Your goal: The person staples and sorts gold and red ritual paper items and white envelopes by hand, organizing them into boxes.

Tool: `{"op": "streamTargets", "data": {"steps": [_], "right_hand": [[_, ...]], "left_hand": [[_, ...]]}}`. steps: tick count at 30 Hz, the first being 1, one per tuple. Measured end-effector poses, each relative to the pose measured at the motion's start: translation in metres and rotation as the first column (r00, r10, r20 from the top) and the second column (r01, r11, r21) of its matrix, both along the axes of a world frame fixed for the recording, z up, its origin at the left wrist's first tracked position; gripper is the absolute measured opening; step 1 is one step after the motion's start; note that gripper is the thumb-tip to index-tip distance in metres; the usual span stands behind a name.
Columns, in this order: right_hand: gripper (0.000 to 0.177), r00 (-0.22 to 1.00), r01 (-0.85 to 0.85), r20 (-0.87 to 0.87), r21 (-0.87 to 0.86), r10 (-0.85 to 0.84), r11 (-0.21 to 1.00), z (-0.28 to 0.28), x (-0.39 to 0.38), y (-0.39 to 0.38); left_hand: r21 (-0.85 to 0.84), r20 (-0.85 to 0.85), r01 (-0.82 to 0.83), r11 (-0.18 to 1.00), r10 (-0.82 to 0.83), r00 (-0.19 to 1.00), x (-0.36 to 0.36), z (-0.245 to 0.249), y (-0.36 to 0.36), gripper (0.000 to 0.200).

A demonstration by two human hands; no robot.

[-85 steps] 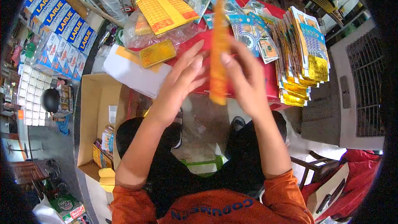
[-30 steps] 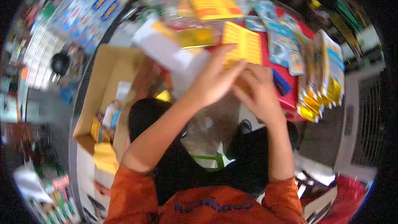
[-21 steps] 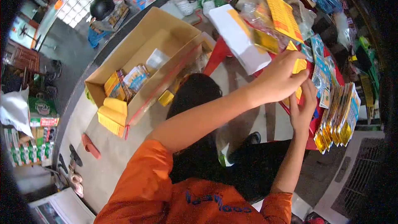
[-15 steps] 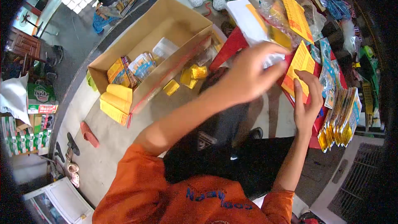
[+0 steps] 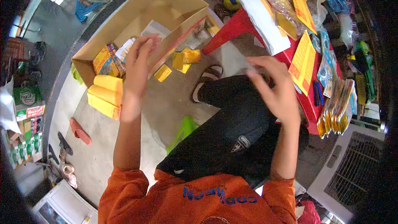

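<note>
My left hand [image 5: 139, 64] is over the near side of the cardboard box [image 5: 174, 4], slightly blurred, fingers stretched out to the right. Beneath and beside it, inside the box, lie blue-and-white packets [image 5: 124, 50] and orange-and-blue packets [image 5: 103, 61]. My right hand [image 5: 275, 85] hovers left of the red table's edge, thumb and forefinger close together. A thin, pale, see-through piece [image 5: 245, 65] shows at its fingertips, too blurred to name. Right of that hand, a yellow printed paper stack [image 5: 302, 62] lies on the red table [image 5: 304, 101].
A white paper stack [image 5: 261, 18] overhangs the table's left side. Gold packets [image 5: 182, 60] lie on the floor beside the box. Yellow folded paper [image 5: 105, 95] hangs over the box corner. Fanned packets [image 5: 336, 108] stand at the table's right, near a grey fan [image 5: 352, 170].
My left hand has swung from the table across to the box. My right hand has lifted off the yellow paper and moved left. The view has shifted, showing more floor and my legs.
</note>
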State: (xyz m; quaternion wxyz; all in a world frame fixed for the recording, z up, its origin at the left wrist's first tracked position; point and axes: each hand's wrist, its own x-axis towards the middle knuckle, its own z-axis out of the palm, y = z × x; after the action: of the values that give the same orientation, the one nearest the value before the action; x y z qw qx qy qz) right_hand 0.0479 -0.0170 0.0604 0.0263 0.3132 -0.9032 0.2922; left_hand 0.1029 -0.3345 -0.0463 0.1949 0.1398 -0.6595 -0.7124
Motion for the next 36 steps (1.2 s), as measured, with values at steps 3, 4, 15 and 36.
{"op": "streamTargets", "data": {"steps": [3,4,15,36], "right_hand": [[0.030,0.995,-0.032,0.096,0.193,0.013,0.981,-0.029,0.002,-0.009],[0.030,0.998,-0.049,-0.013,0.352,0.057,0.935,-0.029,0.007,-0.011],[0.029,0.949,-0.283,0.126,-0.069,0.289,0.957,-0.025,-0.001,-0.112],[0.042,0.883,-0.443,0.247,0.152,0.400,0.884,-0.047,-0.049,-0.186]], "left_hand": [[0.006,0.042,-0.018,1.000,0.018,0.999,-0.001,-0.003,0.011,0.028],[0.012,0.072,-0.046,0.999,0.045,0.996,-0.002,-0.004,0.011,0.029],[0.379,0.302,-0.227,0.897,0.112,0.947,-0.122,-0.300,-0.157,0.032],[0.245,0.783,-0.219,0.945,-0.060,0.619,-0.204,-0.363,-0.164,0.055]]}}
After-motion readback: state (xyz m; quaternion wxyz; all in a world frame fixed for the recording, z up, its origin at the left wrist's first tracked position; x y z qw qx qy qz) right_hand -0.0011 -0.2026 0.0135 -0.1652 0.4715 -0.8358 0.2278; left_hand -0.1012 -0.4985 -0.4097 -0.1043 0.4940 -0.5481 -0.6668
